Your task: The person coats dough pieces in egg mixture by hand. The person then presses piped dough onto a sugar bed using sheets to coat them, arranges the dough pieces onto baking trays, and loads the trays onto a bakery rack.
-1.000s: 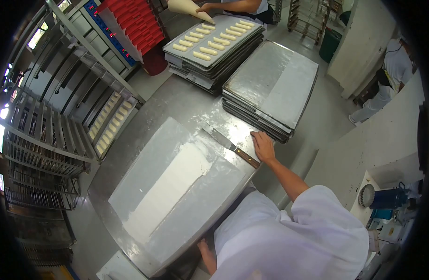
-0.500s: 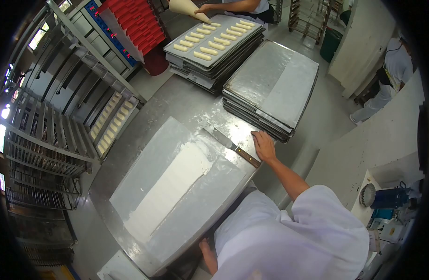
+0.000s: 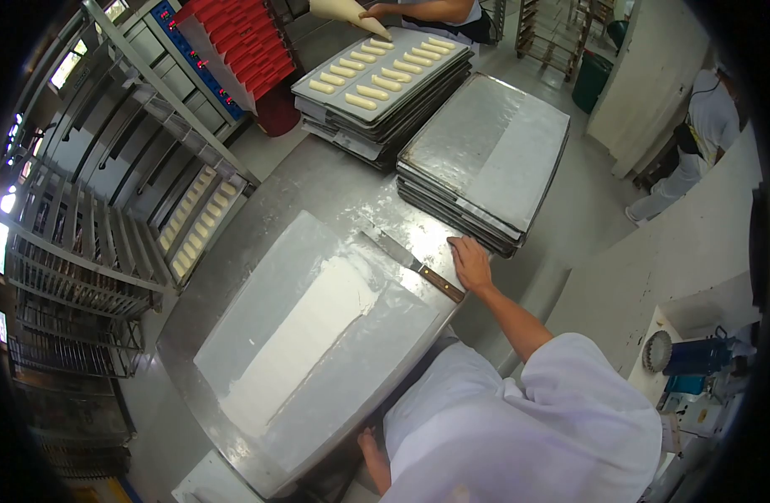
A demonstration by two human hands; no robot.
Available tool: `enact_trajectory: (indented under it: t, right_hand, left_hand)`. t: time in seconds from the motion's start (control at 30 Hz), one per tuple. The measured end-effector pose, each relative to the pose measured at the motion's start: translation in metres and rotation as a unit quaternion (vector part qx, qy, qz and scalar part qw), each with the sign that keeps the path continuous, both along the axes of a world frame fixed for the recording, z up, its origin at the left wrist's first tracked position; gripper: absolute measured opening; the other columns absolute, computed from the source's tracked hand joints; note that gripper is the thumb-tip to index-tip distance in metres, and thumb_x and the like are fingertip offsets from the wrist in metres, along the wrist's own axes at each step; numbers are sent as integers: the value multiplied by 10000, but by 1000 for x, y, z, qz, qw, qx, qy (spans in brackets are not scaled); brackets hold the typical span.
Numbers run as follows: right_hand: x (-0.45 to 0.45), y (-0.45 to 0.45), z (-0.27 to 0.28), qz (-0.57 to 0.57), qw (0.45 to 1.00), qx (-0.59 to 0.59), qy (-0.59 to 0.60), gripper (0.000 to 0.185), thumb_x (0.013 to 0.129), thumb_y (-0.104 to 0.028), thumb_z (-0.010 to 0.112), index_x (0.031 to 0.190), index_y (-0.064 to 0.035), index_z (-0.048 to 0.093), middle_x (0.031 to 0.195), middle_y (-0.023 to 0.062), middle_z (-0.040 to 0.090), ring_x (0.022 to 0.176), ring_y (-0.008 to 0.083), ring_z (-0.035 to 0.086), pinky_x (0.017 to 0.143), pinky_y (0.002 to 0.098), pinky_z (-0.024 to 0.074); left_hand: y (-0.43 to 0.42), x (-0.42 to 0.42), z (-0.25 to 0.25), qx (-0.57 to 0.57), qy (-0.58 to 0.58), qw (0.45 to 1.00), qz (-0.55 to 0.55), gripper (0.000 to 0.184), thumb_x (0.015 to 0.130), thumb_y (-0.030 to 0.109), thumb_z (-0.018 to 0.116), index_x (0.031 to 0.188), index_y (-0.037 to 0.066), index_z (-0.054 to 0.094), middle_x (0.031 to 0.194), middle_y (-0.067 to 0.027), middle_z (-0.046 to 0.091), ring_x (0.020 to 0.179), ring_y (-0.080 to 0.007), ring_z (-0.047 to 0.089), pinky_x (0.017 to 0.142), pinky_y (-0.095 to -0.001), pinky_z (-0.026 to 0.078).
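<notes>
our right hand (image 3: 470, 264), empty, fingers loosely spread, rests beside the spatula (image 3: 420, 269) mid-frame; our left hand's (image 3: 370, 446) grip we can't tell. upper centre, a strip (image 3: 382, 43) has just been added.

Red trays (image 3: 247, 54); white smock (image 3: 586, 402)
</notes>
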State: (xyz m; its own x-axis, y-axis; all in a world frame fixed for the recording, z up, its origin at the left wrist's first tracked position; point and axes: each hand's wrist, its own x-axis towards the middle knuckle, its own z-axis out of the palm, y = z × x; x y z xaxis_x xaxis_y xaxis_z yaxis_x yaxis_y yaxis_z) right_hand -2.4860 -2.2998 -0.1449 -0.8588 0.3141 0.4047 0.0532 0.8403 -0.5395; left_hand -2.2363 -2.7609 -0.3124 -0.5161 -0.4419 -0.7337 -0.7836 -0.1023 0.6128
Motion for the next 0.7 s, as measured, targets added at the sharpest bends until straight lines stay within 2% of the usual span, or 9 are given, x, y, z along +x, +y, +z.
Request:
enact_trajectory:
  t: [0.2, 0.27, 0.3, 0.4, 0.5, 0.57, 0.6, 0.67, 0.7]
  right_hand:
    - [0, 1, -2, 1, 1000, 6, 20, 151, 867, -117, 504, 1003, -84, 561, 842, 115, 513, 844, 297, 518, 749, 410, 422]
    - [-1, 0, -2, 0, 1000, 4, 20, 152, 867, -119, 505, 1005, -86, 562, 843, 112, 513, 845, 295, 517, 749, 406, 422]
    - [-1, 1, -2, 0, 1000, 4, 20, 152, 867, -119, 505, 1005, -86, 562, 843, 112, 513, 845, 295, 517, 749, 406, 422]
    - [0, 0, -2, 1, 1000, 10, 19, 154, 865, -119, 508, 1006, -86, 562, 845, 109, 512, 851, 291, 516, 752, 403, 421]
    - [0, 0, -1, 2, 1000, 8, 12, 161, 864, -119, 508, 1012, -87, 563, 850, 107, 513, 860, 289, 513, 761, 403, 418]
    - [0, 1, -1, 2, 1000, 5, 6, 169, 863, -115, 507, 1018, -83, 567, 853, 108, 514, 867, 290, 511, 769, 405, 415]
    - [-1, 0, 0, 5, 1000, 6, 8, 169, 863, -115, 507, 1018, -83, 567, 853, 108, 514, 867, 290, 511, 769, 405, 415]
    - [0, -1, 0, -1, 1000, 3, 6, 172, 863, -113, 506, 1019, -78, 571, 855, 111, 515, 871, 292, 510, 770, 403, 413]
    - [-1, -1, 0, 0, 1000, 3, 7, 172, 863, -113, 506, 1019, -78, 571, 855, 111, 515, 871, 292, 510, 770, 403, 413]
  left_hand:
    - [4, -2, 0, -1, -15, 1000, -13, 322, 896, 218, 527, 1127, -1, 477, 984, -113, 640, 906, -210, 609, 812, -358, 442]
    - [9, -4, 1, 3, 7, 999, 36, 230, 854, 169, 550, 911, -47, 606, 918, -106, 642, 810, -182, 552, 749, -338, 433]
    - [9, -6, 3, 3, 8, 999, 36, 230, 854, 169, 550, 911, -47, 606, 918, -106, 642, 810, -182, 552, 749, -338, 433]
    - [14, -11, 10, -8, -27, 1000, -6, 274, 842, 173, 559, 964, -68, 607, 977, -146, 640, 942, -245, 567, 839, -381, 426]
    - [28, -16, 24, -118, -24, 993, -6, 339, 827, 176, 573, 1035, -91, 599, 1032, -188, 634, 1042, -297, 552, 906, -400, 403]
    - [28, -24, 40, -150, -51, 976, -148, 378, 835, 197, 557, 1123, -49, 554, 1019, -159, 634, 954, -255, 572, 905, -370, 409]
    - [33, -32, 63, -150, -49, 977, -144, 378, 835, 197, 557, 1123, -49, 554, 1019, -159, 634, 954, -255, 572, 905, -370, 409]
    - [41, -48, 109, -165, -60, 922, -345, 385, 843, 204, 545, 1177, 15, 569, 1105, -167, 620, 1040, -247, 572, 925, -350, 406]
    - [41, -52, 119, -165, -60, 923, -343, 385, 843, 204, 545, 1177, 15, 569, 1105, -167, 620, 1040, -247, 572, 925, -350, 406]
